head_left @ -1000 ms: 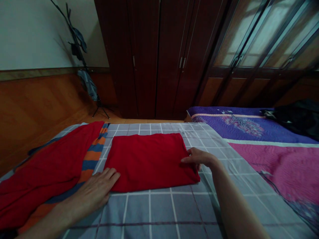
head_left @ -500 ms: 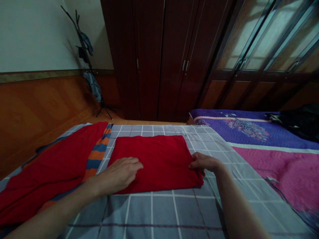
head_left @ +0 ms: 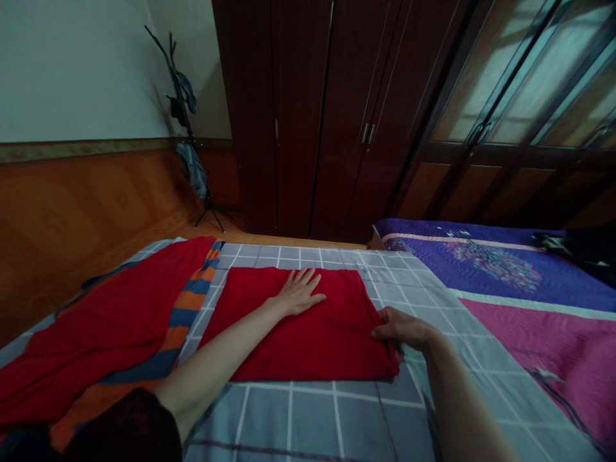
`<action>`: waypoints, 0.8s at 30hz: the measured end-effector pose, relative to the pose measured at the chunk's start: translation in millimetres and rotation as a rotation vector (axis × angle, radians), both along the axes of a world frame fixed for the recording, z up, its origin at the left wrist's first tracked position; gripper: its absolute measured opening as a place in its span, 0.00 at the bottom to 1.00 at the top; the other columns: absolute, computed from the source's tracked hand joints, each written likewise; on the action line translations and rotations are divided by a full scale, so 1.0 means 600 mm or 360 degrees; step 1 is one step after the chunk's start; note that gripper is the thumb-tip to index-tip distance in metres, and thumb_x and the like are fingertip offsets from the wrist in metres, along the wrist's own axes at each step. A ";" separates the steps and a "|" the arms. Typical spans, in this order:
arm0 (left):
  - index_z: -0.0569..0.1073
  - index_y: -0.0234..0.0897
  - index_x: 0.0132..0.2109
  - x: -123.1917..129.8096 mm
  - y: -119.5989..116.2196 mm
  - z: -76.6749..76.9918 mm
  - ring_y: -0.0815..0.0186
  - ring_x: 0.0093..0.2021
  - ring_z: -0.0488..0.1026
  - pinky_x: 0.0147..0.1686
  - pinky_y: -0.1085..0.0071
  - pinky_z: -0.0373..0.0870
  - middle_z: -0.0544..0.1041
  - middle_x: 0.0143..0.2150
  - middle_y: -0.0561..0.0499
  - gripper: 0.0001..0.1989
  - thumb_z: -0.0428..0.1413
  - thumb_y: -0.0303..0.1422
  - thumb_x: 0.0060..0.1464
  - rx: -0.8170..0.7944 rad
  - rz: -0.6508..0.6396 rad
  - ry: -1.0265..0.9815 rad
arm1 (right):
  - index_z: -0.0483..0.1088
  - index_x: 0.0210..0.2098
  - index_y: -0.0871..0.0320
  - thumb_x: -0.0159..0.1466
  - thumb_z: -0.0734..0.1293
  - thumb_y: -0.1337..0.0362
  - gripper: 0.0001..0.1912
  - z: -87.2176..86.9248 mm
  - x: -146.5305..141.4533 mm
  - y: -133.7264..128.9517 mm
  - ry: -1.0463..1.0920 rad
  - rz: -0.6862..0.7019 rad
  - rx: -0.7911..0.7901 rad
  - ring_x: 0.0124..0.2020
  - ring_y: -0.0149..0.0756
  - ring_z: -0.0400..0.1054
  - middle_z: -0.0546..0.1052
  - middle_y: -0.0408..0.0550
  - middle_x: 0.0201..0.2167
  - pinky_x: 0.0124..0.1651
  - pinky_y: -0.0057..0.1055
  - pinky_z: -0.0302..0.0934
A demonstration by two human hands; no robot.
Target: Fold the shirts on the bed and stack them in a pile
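Note:
A red cloth garment [head_left: 308, 346], folded into a flat rectangle, lies on the grey checked bedsheet [head_left: 308, 417] in front of me. Near its far edge, my left hand [head_left: 299, 294] rests flat on top with fingers spread. At the right edge, my right hand [head_left: 402, 328] pinches the cloth, thumb on top and the other fingers partly hidden underneath. To the left lies another red garment [head_left: 110, 321], spread loosely over an orange and blue striped cloth [head_left: 180, 321].
A second bed with a purple and pink cover [head_left: 481, 256] stands to the right, a dark cloth [head_left: 582, 253] on it. Dark wardrobes [head_left: 298, 128] line the far side. A coat stand [head_left: 185, 115] with hanging items is at the back left.
My left hand has moved away from me and to the right, opening flat on the cloth. My right hand keeps its pinch on the right edge. The view has shifted slightly.

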State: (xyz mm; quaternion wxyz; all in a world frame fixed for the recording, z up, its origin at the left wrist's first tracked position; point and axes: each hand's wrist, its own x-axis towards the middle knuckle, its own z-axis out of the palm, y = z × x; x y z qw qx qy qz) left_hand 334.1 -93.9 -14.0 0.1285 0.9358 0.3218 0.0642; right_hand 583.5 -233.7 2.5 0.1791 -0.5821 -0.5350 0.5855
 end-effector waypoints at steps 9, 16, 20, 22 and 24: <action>0.50 0.40 0.68 -0.154 0.072 -0.021 0.47 0.68 0.39 0.62 0.45 0.37 0.44 0.70 0.45 0.38 0.35 0.58 0.58 0.0032 0.0506 0.0206 | 0.70 0.20 0.63 0.50 0.69 0.55 0.15 -0.007 0.002 0.002 0.0003 0.0028 -0.0005 0.09 0.27 0.60 0.71 0.46 0.10 0.11 0.20 0.51; 0.46 0.37 0.68 -0.134 0.060 -0.009 0.46 0.68 0.35 0.61 0.43 0.34 0.40 0.70 0.42 0.40 0.34 0.58 0.58 0.0025 0.0517 0.0132 | 0.70 0.22 0.63 0.49 0.70 0.54 0.16 -0.005 0.002 -0.001 0.0029 -0.0015 -0.0005 0.09 0.27 0.60 0.71 0.46 0.11 0.11 0.20 0.51; 0.44 0.43 0.68 -0.071 -0.010 -0.006 0.52 0.69 0.32 0.63 0.48 0.29 0.39 0.71 0.46 0.38 0.34 0.58 0.57 0.0027 0.0113 0.0005 | 0.70 0.21 0.63 0.50 0.69 0.52 0.17 -0.007 0.002 0.001 0.0020 -0.0025 -0.0038 0.09 0.27 0.60 0.71 0.46 0.10 0.11 0.20 0.51; 0.44 0.43 0.68 -0.032 -0.058 -0.006 0.50 0.69 0.31 0.62 0.45 0.28 0.37 0.71 0.44 0.41 0.35 0.61 0.55 -0.0100 -0.0120 -0.0019 | 0.70 0.21 0.63 0.51 0.69 0.52 0.18 -0.008 0.003 0.002 0.0005 -0.0020 -0.0026 0.09 0.27 0.60 0.71 0.46 0.10 0.12 0.20 0.52; 0.42 0.41 0.69 0.002 -0.106 -0.003 0.49 0.68 0.29 0.62 0.44 0.29 0.35 0.70 0.41 0.44 0.37 0.62 0.54 -0.0224 -0.0277 -0.0069 | 0.70 0.24 0.64 0.51 0.69 0.51 0.19 -0.009 0.003 0.002 0.0016 -0.0006 -0.0006 0.10 0.28 0.62 0.72 0.46 0.12 0.13 0.20 0.55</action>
